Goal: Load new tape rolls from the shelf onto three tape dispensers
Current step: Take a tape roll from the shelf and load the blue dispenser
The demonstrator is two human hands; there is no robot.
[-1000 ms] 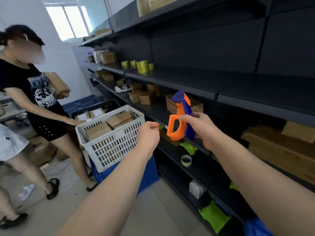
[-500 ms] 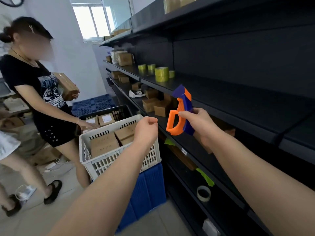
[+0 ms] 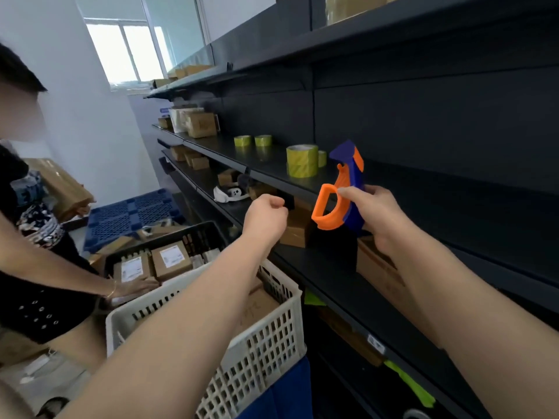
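Observation:
My right hand (image 3: 376, 213) grips an orange and blue tape dispenser (image 3: 340, 192) upright in front of the dark shelving, with no roll on it. My left hand (image 3: 266, 217) is raised beside it, fingers curled into a loose fist, holding nothing visible. On the shelf (image 3: 393, 189) just behind the dispenser stands a large yellow-green tape roll (image 3: 302, 160), with a small one (image 3: 322, 158) behind it. Two more yellow-green rolls (image 3: 252, 140) sit farther left on the same shelf.
A white slatted basket (image 3: 257, 352) with cardboard boxes stands below my arms on a blue crate. Beside it a black crate (image 3: 193, 237) holds labelled boxes, where another person's hand (image 3: 133, 287) rests. Cardboard boxes (image 3: 201, 124) line the shelves; a blue pallet (image 3: 127, 217) lies on the floor.
My view has risen and moved closer to the shelf. Both hands have lifted with the dispenser, which now sits level with the shelf of yellow-green rolls.

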